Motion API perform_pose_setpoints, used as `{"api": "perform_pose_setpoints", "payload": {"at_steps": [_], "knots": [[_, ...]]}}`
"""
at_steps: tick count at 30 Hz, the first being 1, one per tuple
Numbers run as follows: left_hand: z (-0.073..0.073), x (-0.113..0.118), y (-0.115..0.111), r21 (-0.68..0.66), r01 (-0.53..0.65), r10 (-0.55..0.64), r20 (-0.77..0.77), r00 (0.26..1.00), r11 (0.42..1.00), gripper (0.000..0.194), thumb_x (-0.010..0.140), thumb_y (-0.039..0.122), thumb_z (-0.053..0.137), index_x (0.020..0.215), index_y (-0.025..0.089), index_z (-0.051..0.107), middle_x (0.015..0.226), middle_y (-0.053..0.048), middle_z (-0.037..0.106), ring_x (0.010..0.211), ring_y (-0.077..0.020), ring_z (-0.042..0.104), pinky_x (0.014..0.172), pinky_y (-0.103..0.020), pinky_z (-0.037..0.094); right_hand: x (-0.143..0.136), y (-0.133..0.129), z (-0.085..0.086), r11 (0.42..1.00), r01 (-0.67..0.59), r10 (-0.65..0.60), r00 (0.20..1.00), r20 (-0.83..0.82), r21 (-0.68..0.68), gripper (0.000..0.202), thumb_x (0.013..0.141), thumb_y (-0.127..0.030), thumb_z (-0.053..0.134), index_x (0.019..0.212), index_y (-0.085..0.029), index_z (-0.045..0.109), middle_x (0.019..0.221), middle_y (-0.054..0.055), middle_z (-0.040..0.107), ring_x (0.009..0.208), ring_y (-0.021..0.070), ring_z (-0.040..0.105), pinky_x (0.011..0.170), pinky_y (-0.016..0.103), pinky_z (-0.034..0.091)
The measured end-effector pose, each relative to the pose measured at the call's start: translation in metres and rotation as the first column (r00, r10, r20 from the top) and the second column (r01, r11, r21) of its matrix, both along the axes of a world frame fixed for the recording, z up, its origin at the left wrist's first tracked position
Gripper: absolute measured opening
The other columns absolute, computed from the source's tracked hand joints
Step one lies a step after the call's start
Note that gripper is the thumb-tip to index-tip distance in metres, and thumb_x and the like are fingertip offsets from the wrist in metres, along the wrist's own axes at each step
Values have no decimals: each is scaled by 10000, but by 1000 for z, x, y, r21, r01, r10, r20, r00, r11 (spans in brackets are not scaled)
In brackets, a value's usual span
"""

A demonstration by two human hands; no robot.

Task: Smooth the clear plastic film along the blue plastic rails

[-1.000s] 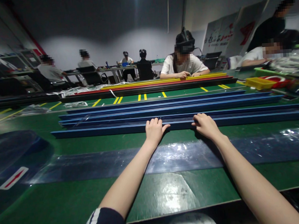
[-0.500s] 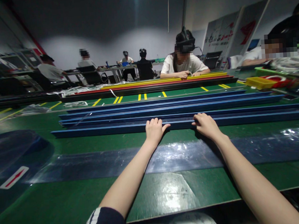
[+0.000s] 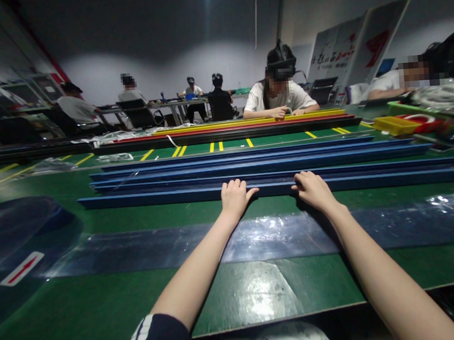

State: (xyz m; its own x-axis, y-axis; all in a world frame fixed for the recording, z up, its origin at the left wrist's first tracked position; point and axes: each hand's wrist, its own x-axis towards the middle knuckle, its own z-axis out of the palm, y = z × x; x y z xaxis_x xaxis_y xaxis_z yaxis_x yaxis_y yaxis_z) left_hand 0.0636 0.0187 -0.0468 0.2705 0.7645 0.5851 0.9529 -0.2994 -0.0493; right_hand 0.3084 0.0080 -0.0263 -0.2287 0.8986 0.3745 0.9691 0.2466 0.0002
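Note:
A long blue profile strip [image 3: 159,198] lies crosswise in front of me, the nearest of several. My left hand [image 3: 234,198] grips it near the middle, fingers curled over its upper edge and thumb stretched to the right along its face. To the right, my right hand [image 3: 311,189] is closed over the same strip, its fingertips partly hidden. Behind it lie more blue strips [image 3: 265,165], roughly parallel. Between my forearms, a clear plastic sheet [image 3: 270,237] runs flat along the green table [image 3: 235,288].
At the left the clear sheet's roll [image 3: 19,226] bears a red-arrow label [image 3: 23,268]. Across the table a person [image 3: 278,96] sits behind yellow strips [image 3: 254,121] and black strips [image 3: 247,133]. A yellow tray [image 3: 397,125] stands at the right. Others sit farther back.
My hands and the blue strips have not visibly moved. At the far right, a person in dark clothing has shifted.

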Motion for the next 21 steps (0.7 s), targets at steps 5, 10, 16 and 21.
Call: {"api": "perform_pose_setpoints", "payload": {"at_steps": [5, 10, 16, 21], "knots": [[1, 1, 0, -11, -2, 2, -1, 1000, 1000, 482, 847, 589, 379, 800, 175, 621, 823, -99, 633, 826, -234, 540, 721, -344, 307, 0, 0, 0, 1000, -6, 6, 1000, 0, 9, 88, 817, -227, 485, 825, -185, 562, 859, 76, 604, 818, 205, 512, 629, 288, 304], [1, 1, 1, -15, 0, 0, 7, 1000, 1000, 487, 844, 594, 377, 796, 175, 619, 818, -102, 634, 827, -239, 542, 720, -344, 307, 0, 0, 0, 1000, -10, 10, 1000, -4, 9, 80, 817, -223, 484, 815, -187, 556, 854, 73, 604, 813, 205, 510, 623, 286, 299], [0, 1, 1, -9, 1, -1, 4, 1000, 1000, 500, 847, 599, 358, 800, 172, 613, 817, -104, 633, 827, -238, 543, 722, -343, 307, 0, 0, 1, 1000, -5, 5, 1000, -5, 6, 87, 826, -227, 474, 816, -188, 551, 857, 72, 604, 822, 207, 511, 625, 287, 300], [0, 0, 1, -8, -2, 2, -2, 1000, 1000, 504, 849, 599, 353, 803, 169, 612, 817, -102, 633, 825, -239, 542, 725, -344, 307, 0, -1, 1, 1000, 0, 0, 1000, -12, -5, 98, 826, -234, 469, 829, -186, 555, 864, 76, 602, 830, 209, 509, 633, 293, 308]]}}
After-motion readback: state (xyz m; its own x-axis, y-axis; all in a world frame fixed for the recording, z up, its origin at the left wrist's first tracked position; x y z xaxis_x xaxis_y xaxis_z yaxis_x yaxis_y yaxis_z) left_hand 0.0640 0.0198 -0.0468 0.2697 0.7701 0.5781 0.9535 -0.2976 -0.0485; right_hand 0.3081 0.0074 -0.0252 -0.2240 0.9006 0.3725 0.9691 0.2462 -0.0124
